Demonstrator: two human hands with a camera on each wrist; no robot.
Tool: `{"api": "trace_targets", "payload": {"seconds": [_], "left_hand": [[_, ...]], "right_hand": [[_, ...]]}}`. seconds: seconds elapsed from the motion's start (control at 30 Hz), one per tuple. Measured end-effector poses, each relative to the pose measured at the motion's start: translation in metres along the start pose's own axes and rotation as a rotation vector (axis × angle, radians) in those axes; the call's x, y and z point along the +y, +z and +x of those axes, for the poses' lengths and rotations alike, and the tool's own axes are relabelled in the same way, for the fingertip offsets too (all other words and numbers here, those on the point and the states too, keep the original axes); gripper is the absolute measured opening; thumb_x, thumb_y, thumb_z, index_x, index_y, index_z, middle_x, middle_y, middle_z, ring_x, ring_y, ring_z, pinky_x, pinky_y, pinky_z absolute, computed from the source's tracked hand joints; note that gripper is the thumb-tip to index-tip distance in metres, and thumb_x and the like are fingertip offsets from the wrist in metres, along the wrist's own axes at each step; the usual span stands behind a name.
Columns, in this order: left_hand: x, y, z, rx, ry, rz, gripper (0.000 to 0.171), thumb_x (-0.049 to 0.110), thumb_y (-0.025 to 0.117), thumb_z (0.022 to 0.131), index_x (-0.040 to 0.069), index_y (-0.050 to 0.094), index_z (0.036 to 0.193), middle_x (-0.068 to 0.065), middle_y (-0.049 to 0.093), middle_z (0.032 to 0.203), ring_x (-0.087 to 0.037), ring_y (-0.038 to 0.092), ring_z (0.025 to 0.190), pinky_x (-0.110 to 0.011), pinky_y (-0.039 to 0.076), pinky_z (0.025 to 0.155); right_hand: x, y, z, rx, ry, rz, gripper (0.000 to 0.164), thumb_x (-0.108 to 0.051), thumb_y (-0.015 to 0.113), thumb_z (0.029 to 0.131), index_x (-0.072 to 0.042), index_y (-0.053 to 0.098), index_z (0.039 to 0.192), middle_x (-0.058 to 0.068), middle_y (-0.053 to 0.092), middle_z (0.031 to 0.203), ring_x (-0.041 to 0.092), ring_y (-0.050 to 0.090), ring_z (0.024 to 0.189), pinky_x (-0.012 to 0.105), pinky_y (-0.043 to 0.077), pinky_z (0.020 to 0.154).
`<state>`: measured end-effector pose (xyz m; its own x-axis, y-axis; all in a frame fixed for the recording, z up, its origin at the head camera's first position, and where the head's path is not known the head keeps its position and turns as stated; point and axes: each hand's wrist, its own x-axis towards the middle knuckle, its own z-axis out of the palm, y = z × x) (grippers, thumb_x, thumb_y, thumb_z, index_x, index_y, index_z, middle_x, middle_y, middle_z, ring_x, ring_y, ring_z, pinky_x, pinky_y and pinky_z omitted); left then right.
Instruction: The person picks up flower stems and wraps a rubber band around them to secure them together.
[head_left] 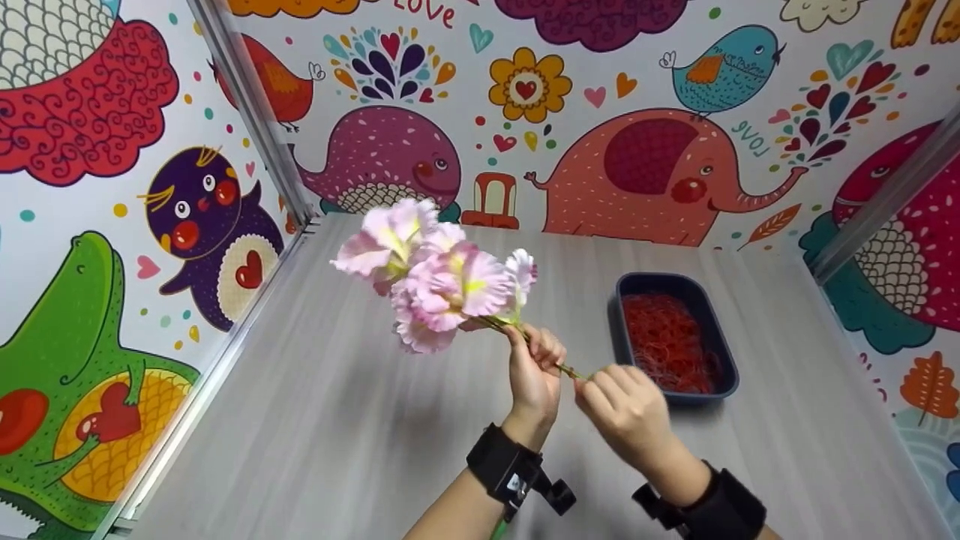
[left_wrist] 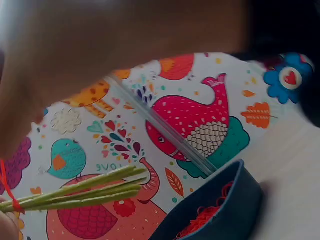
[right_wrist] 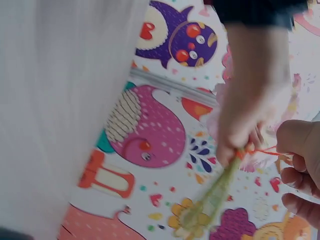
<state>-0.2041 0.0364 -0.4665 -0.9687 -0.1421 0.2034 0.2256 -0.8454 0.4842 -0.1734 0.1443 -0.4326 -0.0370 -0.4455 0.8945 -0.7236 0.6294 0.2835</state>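
Observation:
A bunch of pale pink flowers [head_left: 450,285] with yellow-green centres leans to the upper left in the head view. My left hand [head_left: 536,371] grips its green stems [left_wrist: 85,192] just below the blooms, and the cut ends stick out past the fist. A thin red rubber band [right_wrist: 265,151] circles the stems beside the left fingers. My right hand [head_left: 628,412] pinches the free loop of that band and draws it taut away from the stems, as the right wrist view shows. Part of the blooms is hidden behind the left hand there.
A dark blue tub [head_left: 701,399] stands on the grey table [head_left: 322,450] to the right, holding a heap of red rubber bands [head_left: 667,337]. Walls printed with cartoon animals [head_left: 630,172] enclose the table at the back and sides. Each wrist wears a black strap with a camera.

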Motion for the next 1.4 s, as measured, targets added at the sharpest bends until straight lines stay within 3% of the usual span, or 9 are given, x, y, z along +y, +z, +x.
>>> {"api": "trace_targets", "payload": {"seconds": [0.2, 0.33, 0.47, 0.6, 0.73, 0.83, 0.97, 1.1, 1.4], "left_hand": [[0.003, 0.004, -0.008, -0.141, -0.052, 0.067, 0.05, 0.063, 0.028, 0.09, 0.018, 0.028, 0.067, 0.006, 0.018, 0.059, -0.005, 0.02, 0.05, -0.022, 0.015, 0.052], [0.007, 0.005, -0.01, -0.241, -0.168, 0.098, 0.052, 0.064, 0.029, 0.089, 0.018, 0.026, 0.066, 0.009, 0.019, 0.057, -0.003, 0.02, 0.049, -0.022, 0.015, 0.051], [0.014, 0.003, -0.011, -0.318, -0.311, 0.093, 0.051, 0.064, 0.026, 0.089, 0.018, 0.025, 0.065, 0.011, 0.022, 0.056, 0.0, 0.023, 0.049, -0.021, 0.015, 0.052], [0.019, 0.003, -0.014, -0.348, -0.428, -0.002, 0.051, 0.06, 0.012, 0.093, 0.018, 0.023, 0.065, 0.009, 0.019, 0.056, -0.003, 0.02, 0.048, -0.023, 0.011, 0.053], [0.024, 0.007, -0.015, -0.309, -0.528, -0.157, 0.054, 0.056, 0.001, 0.095, 0.018, 0.022, 0.063, 0.007, 0.016, 0.057, -0.005, 0.016, 0.049, -0.024, 0.008, 0.056], [0.028, 0.012, -0.014, -0.273, -0.569, -0.264, 0.055, 0.057, 0.001, 0.095, 0.018, 0.022, 0.063, 0.007, 0.016, 0.058, -0.005, 0.016, 0.049, -0.023, 0.008, 0.057], [0.035, 0.019, -0.012, -0.265, -0.566, -0.387, 0.056, 0.06, 0.003, 0.095, 0.018, 0.023, 0.064, 0.007, 0.017, 0.058, -0.005, 0.017, 0.05, -0.022, 0.009, 0.057], [0.042, 0.027, -0.01, -0.247, -0.503, -0.474, 0.056, 0.061, 0.005, 0.095, 0.018, 0.025, 0.065, 0.007, 0.018, 0.059, -0.006, 0.018, 0.051, -0.021, 0.009, 0.057], [0.043, 0.032, -0.005, -0.031, -0.295, -0.568, 0.053, 0.06, 0.011, 0.095, 0.017, 0.023, 0.067, 0.005, 0.016, 0.062, -0.006, 0.017, 0.054, -0.02, 0.014, 0.059]], "right_hand": [[0.024, -0.015, 0.012, 0.019, 0.049, -0.026, 0.038, -0.007, 0.051, 0.096, -0.004, 0.048, 0.058, 0.004, 0.049, 0.055, 0.023, 0.047, 0.048, 0.037, 0.042, 0.048], [0.042, -0.026, 0.016, 0.058, 0.098, -0.032, 0.037, -0.012, 0.053, 0.094, -0.003, 0.049, 0.058, 0.006, 0.048, 0.054, 0.027, 0.048, 0.048, 0.043, 0.042, 0.05], [0.061, -0.036, 0.009, 0.02, 0.175, -0.027, 0.038, -0.018, 0.053, 0.096, -0.002, 0.053, 0.061, 0.009, 0.052, 0.056, 0.03, 0.05, 0.051, 0.046, 0.041, 0.056], [0.078, -0.035, -0.007, -0.069, 0.273, 0.039, 0.029, -0.018, 0.061, 0.09, -0.002, 0.06, 0.066, 0.009, 0.059, 0.06, 0.029, 0.052, 0.057, 0.044, 0.04, 0.061], [0.085, -0.023, -0.022, -0.159, 0.389, 0.139, 0.01, -0.008, 0.074, 0.074, -0.004, 0.065, 0.072, 0.007, 0.062, 0.065, 0.024, 0.052, 0.061, 0.038, 0.037, 0.065], [0.083, -0.01, -0.029, -0.193, 0.454, 0.199, 0.016, 0.001, 0.078, 0.066, -0.005, 0.067, 0.075, 0.006, 0.063, 0.067, 0.022, 0.052, 0.062, 0.034, 0.035, 0.065], [0.076, 0.006, -0.034, -0.191, 0.513, 0.265, 0.02, 0.004, 0.081, 0.066, -0.006, 0.067, 0.076, 0.005, 0.062, 0.068, 0.018, 0.05, 0.06, 0.03, 0.034, 0.062], [0.063, 0.021, -0.037, -0.172, 0.576, 0.335, 0.021, 0.007, 0.081, 0.066, -0.005, 0.067, 0.075, 0.005, 0.062, 0.068, 0.017, 0.051, 0.06, 0.025, 0.038, 0.06], [0.001, 0.039, -0.049, -0.112, 0.652, 0.376, 0.015, 0.008, 0.072, 0.064, -0.003, 0.064, 0.07, 0.008, 0.06, 0.064, 0.02, 0.055, 0.057, 0.019, 0.045, 0.056]]}}
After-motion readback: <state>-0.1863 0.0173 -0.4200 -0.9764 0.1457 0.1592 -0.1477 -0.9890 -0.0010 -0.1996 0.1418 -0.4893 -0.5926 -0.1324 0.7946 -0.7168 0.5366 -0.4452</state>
